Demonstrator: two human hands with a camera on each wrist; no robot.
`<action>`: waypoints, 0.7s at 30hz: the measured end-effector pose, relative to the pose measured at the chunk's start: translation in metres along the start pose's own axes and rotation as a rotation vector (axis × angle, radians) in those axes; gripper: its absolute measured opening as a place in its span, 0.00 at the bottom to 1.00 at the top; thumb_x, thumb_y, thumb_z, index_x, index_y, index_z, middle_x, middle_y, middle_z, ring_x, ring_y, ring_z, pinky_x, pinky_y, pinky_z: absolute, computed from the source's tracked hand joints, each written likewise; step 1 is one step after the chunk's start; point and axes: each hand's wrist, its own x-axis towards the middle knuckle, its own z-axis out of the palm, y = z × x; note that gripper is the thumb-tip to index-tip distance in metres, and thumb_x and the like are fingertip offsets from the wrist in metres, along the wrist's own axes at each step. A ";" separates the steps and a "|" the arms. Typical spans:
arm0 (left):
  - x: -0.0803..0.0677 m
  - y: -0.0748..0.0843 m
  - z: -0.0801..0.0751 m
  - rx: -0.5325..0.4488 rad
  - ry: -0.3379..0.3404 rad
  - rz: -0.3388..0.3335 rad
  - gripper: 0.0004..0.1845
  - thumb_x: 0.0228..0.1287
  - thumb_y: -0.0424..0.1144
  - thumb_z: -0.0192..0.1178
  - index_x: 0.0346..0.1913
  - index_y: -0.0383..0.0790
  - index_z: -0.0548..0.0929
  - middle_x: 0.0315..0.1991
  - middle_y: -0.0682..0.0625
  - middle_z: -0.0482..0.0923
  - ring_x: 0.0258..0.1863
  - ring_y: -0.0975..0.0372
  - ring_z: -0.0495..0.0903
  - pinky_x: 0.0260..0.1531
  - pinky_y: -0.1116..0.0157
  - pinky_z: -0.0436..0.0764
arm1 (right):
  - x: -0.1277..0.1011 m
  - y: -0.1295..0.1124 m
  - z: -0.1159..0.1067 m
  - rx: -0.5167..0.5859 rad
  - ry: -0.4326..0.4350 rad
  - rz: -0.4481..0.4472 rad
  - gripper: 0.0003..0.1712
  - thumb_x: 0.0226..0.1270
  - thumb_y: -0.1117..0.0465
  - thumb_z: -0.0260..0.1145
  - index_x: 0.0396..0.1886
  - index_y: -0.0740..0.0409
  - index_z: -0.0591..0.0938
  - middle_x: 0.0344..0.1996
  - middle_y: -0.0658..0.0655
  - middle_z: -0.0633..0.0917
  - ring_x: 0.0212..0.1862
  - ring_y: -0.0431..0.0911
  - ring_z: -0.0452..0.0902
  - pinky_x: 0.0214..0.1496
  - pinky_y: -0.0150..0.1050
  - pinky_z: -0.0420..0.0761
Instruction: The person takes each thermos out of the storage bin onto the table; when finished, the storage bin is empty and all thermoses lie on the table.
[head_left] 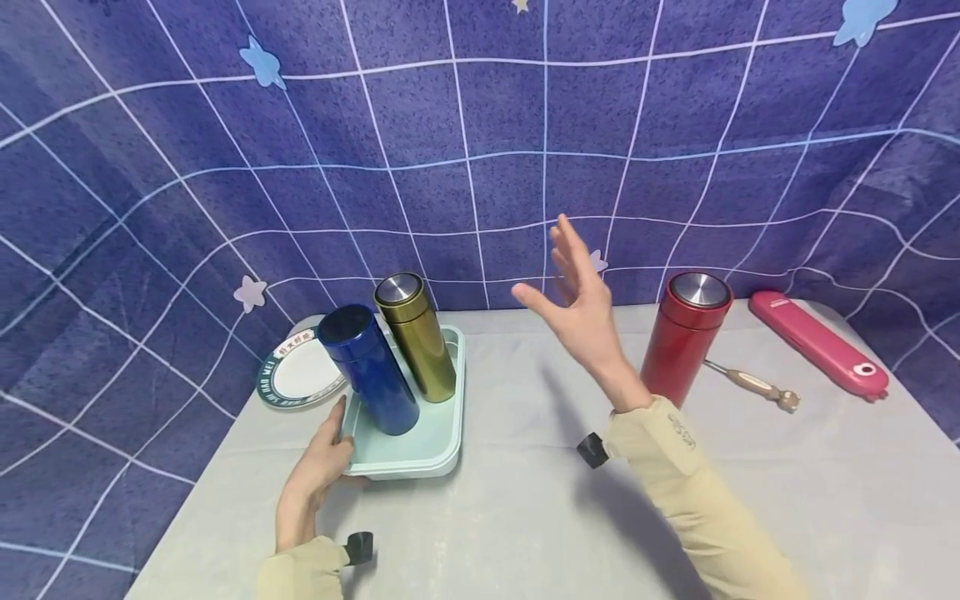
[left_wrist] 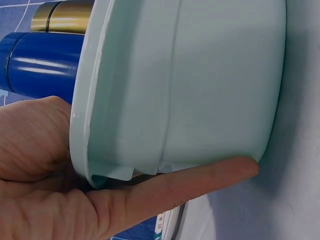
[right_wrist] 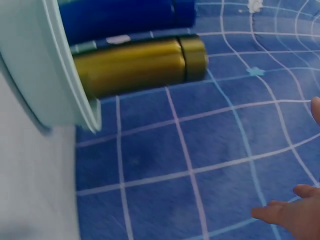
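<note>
A pale green plastic bin point(head_left: 405, 465) stands at the left of the table. A blue thermos bottle point(head_left: 375, 375) leans inside it, with a gold thermos bottle point(head_left: 420, 346) just behind and to the right. My left hand point(head_left: 318, 462) grips the bin's near left corner; in the left wrist view one finger point(left_wrist: 200, 182) stretches down along the outer wall. My right hand point(head_left: 581, 317) is in the air over the middle of the table, fingers spread and holding nothing. A red thermos bottle point(head_left: 684, 337) stands upright behind my right wrist, its base partly hidden by the sleeve.
A white plate with a green patterned rim point(head_left: 281, 396) lies left of the bin, partly hidden behind it. At the right are a slim brown-handled tool point(head_left: 752, 383) and a long pink case point(head_left: 817, 343) with an eye on it. A blue gridded curtain point(head_left: 510, 192) hangs behind the table.
</note>
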 end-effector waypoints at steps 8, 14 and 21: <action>-0.002 0.002 0.000 0.007 0.003 0.018 0.38 0.62 0.21 0.34 0.72 0.32 0.29 0.70 0.27 0.27 0.66 0.35 0.48 0.57 0.43 0.67 | 0.000 0.054 0.041 0.103 -0.100 0.108 0.52 0.55 0.61 0.72 0.74 0.41 0.53 0.71 0.50 0.61 0.68 0.51 0.60 0.66 0.48 0.64; -0.001 0.003 0.002 0.008 0.012 0.012 0.39 0.61 0.21 0.34 0.72 0.32 0.30 0.71 0.29 0.27 0.69 0.38 0.41 0.65 0.44 0.52 | -0.002 0.075 0.067 0.114 -0.162 0.130 0.52 0.56 0.58 0.72 0.75 0.40 0.52 0.71 0.50 0.60 0.68 0.52 0.60 0.65 0.51 0.65; -0.001 0.000 0.004 0.010 0.024 0.020 0.38 0.62 0.21 0.34 0.72 0.32 0.30 0.71 0.28 0.27 0.69 0.37 0.39 0.58 0.45 0.68 | -0.008 0.083 0.087 0.132 -0.222 0.177 0.53 0.56 0.60 0.71 0.75 0.45 0.51 0.71 0.56 0.60 0.68 0.55 0.59 0.65 0.50 0.65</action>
